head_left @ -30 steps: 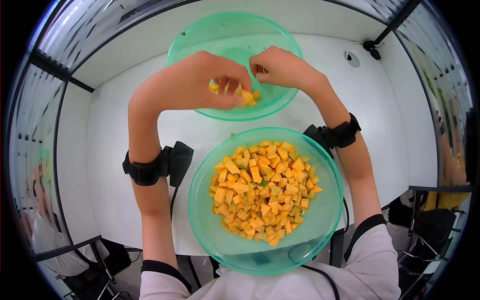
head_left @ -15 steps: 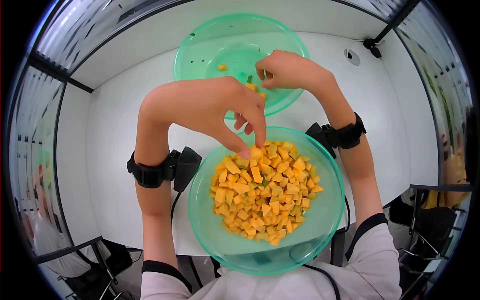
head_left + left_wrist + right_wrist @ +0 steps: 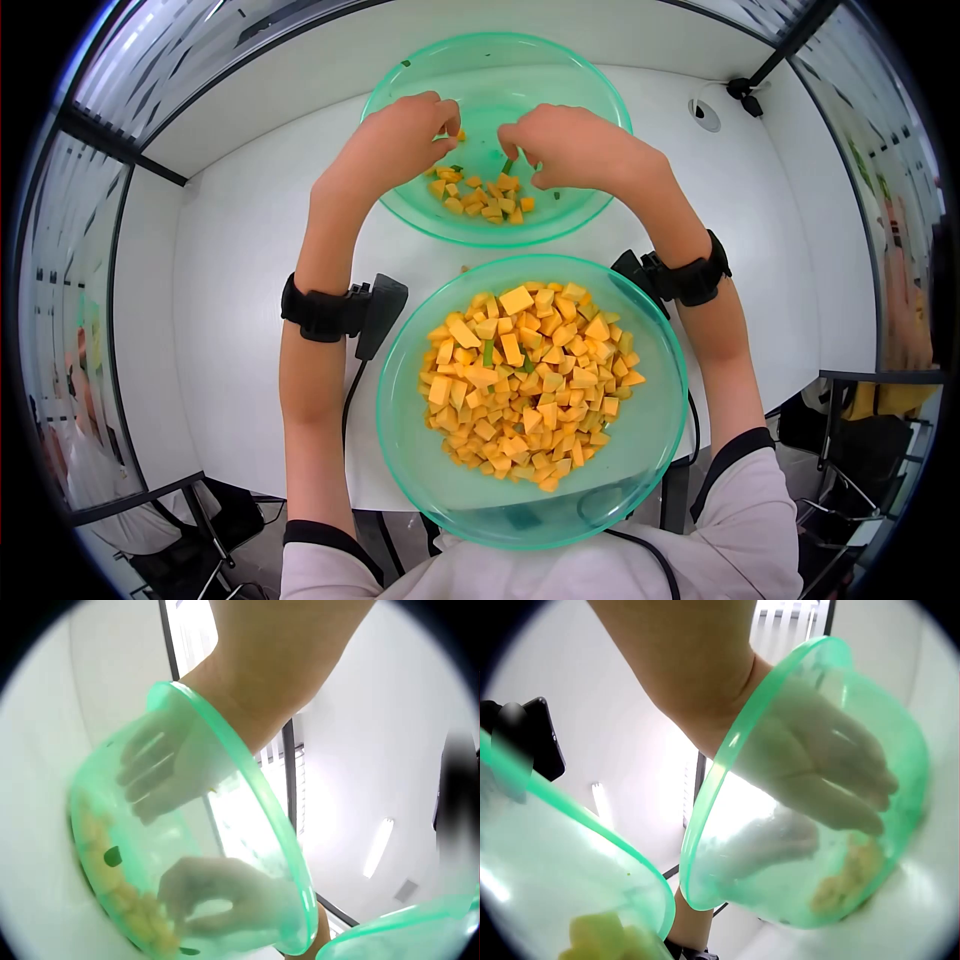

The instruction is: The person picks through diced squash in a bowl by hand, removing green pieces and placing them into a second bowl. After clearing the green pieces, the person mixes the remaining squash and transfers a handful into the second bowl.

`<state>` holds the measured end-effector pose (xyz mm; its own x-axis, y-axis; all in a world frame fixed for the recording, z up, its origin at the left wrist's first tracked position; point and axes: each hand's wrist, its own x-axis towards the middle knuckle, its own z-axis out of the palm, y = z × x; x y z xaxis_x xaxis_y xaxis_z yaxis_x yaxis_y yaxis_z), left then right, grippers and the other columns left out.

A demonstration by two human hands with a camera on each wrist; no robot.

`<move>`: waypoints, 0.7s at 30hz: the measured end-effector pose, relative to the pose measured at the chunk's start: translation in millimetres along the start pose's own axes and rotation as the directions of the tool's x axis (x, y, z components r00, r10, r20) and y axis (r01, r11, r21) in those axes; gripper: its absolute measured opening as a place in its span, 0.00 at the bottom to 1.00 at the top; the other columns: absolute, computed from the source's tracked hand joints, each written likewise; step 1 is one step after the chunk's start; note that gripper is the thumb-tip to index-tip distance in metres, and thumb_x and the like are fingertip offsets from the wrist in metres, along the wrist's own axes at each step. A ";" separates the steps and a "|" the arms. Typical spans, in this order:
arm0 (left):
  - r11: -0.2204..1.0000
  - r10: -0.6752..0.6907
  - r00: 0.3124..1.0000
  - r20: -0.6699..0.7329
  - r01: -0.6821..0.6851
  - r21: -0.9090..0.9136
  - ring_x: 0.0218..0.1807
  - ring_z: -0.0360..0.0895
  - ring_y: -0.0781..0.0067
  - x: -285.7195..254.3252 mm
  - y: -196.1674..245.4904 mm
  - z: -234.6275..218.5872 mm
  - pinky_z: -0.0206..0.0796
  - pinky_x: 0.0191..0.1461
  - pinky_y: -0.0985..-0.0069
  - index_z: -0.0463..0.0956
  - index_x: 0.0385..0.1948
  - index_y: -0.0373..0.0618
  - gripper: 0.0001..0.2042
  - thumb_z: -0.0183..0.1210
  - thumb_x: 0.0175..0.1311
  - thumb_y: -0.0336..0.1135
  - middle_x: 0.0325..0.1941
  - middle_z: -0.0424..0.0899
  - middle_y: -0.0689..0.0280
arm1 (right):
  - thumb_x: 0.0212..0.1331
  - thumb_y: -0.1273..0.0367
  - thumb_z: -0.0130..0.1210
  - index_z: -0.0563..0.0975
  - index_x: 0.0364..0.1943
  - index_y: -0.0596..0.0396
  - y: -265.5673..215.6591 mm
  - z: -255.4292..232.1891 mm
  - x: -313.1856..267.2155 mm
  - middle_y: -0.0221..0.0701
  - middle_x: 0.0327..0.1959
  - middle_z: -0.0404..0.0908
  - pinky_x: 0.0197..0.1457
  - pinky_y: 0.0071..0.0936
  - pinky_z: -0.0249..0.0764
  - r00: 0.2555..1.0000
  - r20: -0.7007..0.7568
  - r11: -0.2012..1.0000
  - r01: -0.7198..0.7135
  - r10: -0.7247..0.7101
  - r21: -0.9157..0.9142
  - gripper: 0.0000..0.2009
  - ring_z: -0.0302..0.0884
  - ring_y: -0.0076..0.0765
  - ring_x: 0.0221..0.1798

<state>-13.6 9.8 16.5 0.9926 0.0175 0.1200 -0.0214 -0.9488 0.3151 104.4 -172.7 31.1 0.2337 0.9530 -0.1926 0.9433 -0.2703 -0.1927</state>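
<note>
My left hand hangs over the left part of the far green bowl, its fingers loosely bent with a gap to the thumb. Beneath it lie several diced orange pieces, which look like pumpkin, with bits of green. In the left wrist view, the left fingers show extended through the bowl wall. My right hand reaches into the same bowl from the right, thumb and forefinger apart. A narrow green strip shows right by its fingertips. Through the bowl in the right wrist view, the right fingers look nearly straight.
A second green bowl, heaped with orange cubes, stands in front of my body at the table's near edge. White panels surround the table. A cable runs down from the left wrist camera.
My left hand carried orange pieces from the far bowl to the near one, released them, and returned to the far bowl. The far bowl shifted slightly right. The right hand moved little.
</note>
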 end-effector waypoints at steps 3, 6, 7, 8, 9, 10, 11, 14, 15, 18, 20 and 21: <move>0.992 -0.074 0.997 -0.011 0.074 0.104 0.45 0.77 0.61 -2.1 2.8 4.9 0.70 0.46 0.67 0.74 0.45 0.46 0.12 0.57 0.59 0.28 0.46 0.78 0.63 | 0.46 0.74 0.61 0.74 0.42 0.49 8.6 9.8 5.6 0.32 0.39 0.76 0.41 0.35 0.74 0.989 -0.052 0.989 0.139 -0.137 0.048 0.16 0.77 0.38 0.39; 0.976 -0.071 0.997 0.024 0.064 0.210 0.48 0.76 0.59 -2.1 3.2 6.2 0.71 0.49 0.66 0.73 0.51 0.49 0.17 0.57 0.57 0.27 0.51 0.77 0.64 | 0.47 0.73 0.62 0.74 0.43 0.49 8.1 10.4 9.1 0.31 0.42 0.75 0.42 0.34 0.74 0.986 -0.008 0.982 0.167 -0.167 0.087 0.17 0.77 0.36 0.39; 0.975 -0.066 0.997 0.036 0.057 0.213 0.48 0.76 0.59 -1.8 3.0 6.9 0.71 0.49 0.66 0.73 0.51 0.49 0.18 0.57 0.57 0.26 0.50 0.77 0.65 | 0.47 0.72 0.63 0.74 0.43 0.49 7.7 10.1 10.6 0.31 0.43 0.75 0.41 0.34 0.74 0.987 0.012 0.983 0.160 -0.161 0.094 0.17 0.77 0.36 0.39; 0.975 -0.063 0.997 0.048 0.052 0.217 0.48 0.76 0.59 -2.3 3.2 7.6 0.71 0.49 0.66 0.74 0.51 0.49 0.18 0.57 0.57 0.26 0.50 0.77 0.65 | 0.47 0.72 0.63 0.74 0.43 0.49 9.9 12.1 11.5 0.31 0.40 0.75 0.40 0.34 0.74 0.981 -0.007 0.977 0.193 -0.193 0.092 0.16 0.77 0.36 0.36; 0.974 -0.060 0.996 0.059 0.046 0.220 0.48 0.76 0.59 -2.5 3.2 8.1 0.71 0.48 0.66 0.74 0.51 0.50 0.18 0.57 0.57 0.26 0.50 0.77 0.65 | 0.47 0.72 0.63 0.75 0.42 0.49 10.0 12.6 12.6 0.31 0.40 0.75 0.39 0.33 0.74 0.981 0.002 0.974 0.192 -0.194 0.116 0.16 0.77 0.35 0.36; 0.972 -0.062 0.996 0.067 0.045 0.230 0.48 0.77 0.60 -2.4 3.0 8.8 0.71 0.48 0.66 0.74 0.51 0.50 0.18 0.57 0.57 0.26 0.50 0.77 0.65 | 0.47 0.72 0.63 0.75 0.42 0.49 10.2 12.8 13.4 0.32 0.39 0.75 0.39 0.33 0.74 0.981 0.011 0.972 0.190 -0.194 0.140 0.16 0.77 0.35 0.35; 0.970 -0.063 0.995 0.074 0.044 0.240 0.48 0.77 0.60 -2.3 2.8 9.4 0.71 0.48 0.67 0.74 0.51 0.51 0.18 0.57 0.56 0.25 0.50 0.78 0.65 | 0.47 0.72 0.63 0.75 0.42 0.49 10.3 12.7 13.9 0.32 0.39 0.75 0.39 0.33 0.74 0.981 0.021 0.969 0.188 -0.194 0.163 0.16 0.77 0.35 0.35; 0.970 -0.064 0.995 0.075 0.044 0.240 0.46 0.77 0.61 -2.4 2.6 9.8 0.71 0.47 0.67 0.75 0.49 0.52 0.17 0.57 0.56 0.26 0.47 0.79 0.66 | 0.47 0.72 0.63 0.75 0.41 0.49 9.2 11.8 14.1 0.32 0.38 0.75 0.38 0.33 0.73 0.978 0.024 0.965 0.200 -0.207 0.169 0.15 0.77 0.35 0.34; 0.969 -0.062 0.995 0.074 0.043 0.242 0.46 0.77 0.61 -2.1 2.9 9.9 0.71 0.46 0.66 0.75 0.49 0.52 0.17 0.57 0.56 0.26 0.45 0.79 0.66 | 0.47 0.72 0.63 0.75 0.41 0.50 9.1 11.1 13.9 0.32 0.38 0.75 0.38 0.33 0.73 0.978 0.027 0.965 0.198 -0.206 0.171 0.15 0.77 0.35 0.34; 0.971 -0.054 0.996 0.073 0.035 0.235 0.44 0.77 0.61 -2.2 1.8 10.0 0.71 0.45 0.66 0.76 0.46 0.51 0.15 0.57 0.56 0.26 0.43 0.79 0.66 | 0.48 0.71 0.63 0.75 0.41 0.52 8.2 11.1 16.1 0.33 0.36 0.76 0.37 0.33 0.74 0.980 0.060 0.966 0.176 -0.191 0.189 0.14 0.77 0.35 0.34; 0.974 -0.052 0.996 0.072 0.034 0.223 0.42 0.77 0.61 -2.0 0.9 10.0 0.70 0.43 0.66 0.75 0.42 0.49 0.12 0.56 0.56 0.26 0.40 0.79 0.66 | 0.48 0.70 0.62 0.75 0.40 0.54 8.0 11.3 16.4 0.33 0.35 0.77 0.37 0.33 0.74 0.982 0.073 0.967 0.158 -0.176 0.201 0.14 0.77 0.36 0.34; 0.976 -0.052 0.996 0.072 0.036 0.215 0.41 0.77 0.61 -2.0 0.6 10.2 0.70 0.42 0.66 0.75 0.40 0.49 0.10 0.56 0.55 0.26 0.39 0.79 0.66 | 0.48 0.71 0.62 0.75 0.40 0.54 9.2 13.2 17.2 0.34 0.35 0.77 0.37 0.33 0.74 0.982 0.071 0.965 0.157 -0.176 0.209 0.14 0.77 0.36 0.34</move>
<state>-14.3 6.0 6.9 0.9984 0.0445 0.0357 0.0403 -0.9932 0.1093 114.0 -160.5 13.4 0.0470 0.9734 -0.2241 0.8979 -0.1395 -0.4175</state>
